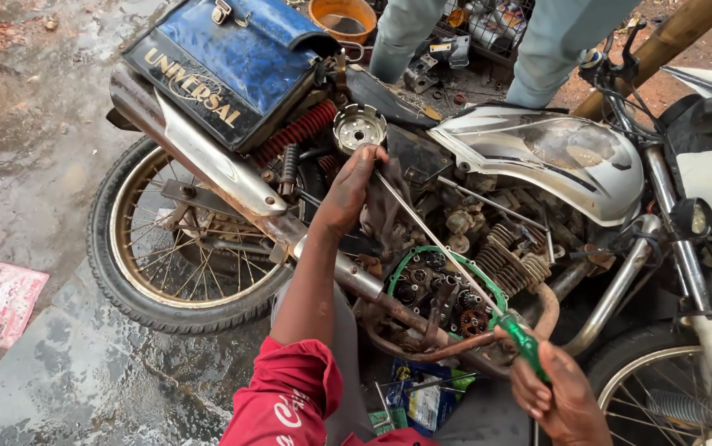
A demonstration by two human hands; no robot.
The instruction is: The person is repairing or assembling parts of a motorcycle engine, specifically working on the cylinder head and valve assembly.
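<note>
My right hand (pixel 558 396) is clenched around the green handle of a long screwdriver (pixel 455 264), low and to the right in my view. From that fist the thin steel shaft runs up and to the left, crossing over the open engine case (pixel 430 289) with its green gasket rim and bare gears, which sits just up and left of my right hand. The far tip of the shaft ends right at my left hand (pixel 352 190), touching or nearly touching the fingertips; I cannot tell which. My left hand, grimy and reached well forward, is curled around a dark greasy rag or part (pixel 385 219) pressed against the motorcycle frame; exactly what it grips is too murky to name. Just above that hand a round toothed metal drum (pixel 359 128) rests on the frame. Left of it lie the exhaust pipe (pixel 207 165) and the rear wheel (pixel 182 239); the silver tank (pixel 554 157) lies to its right.
</note>
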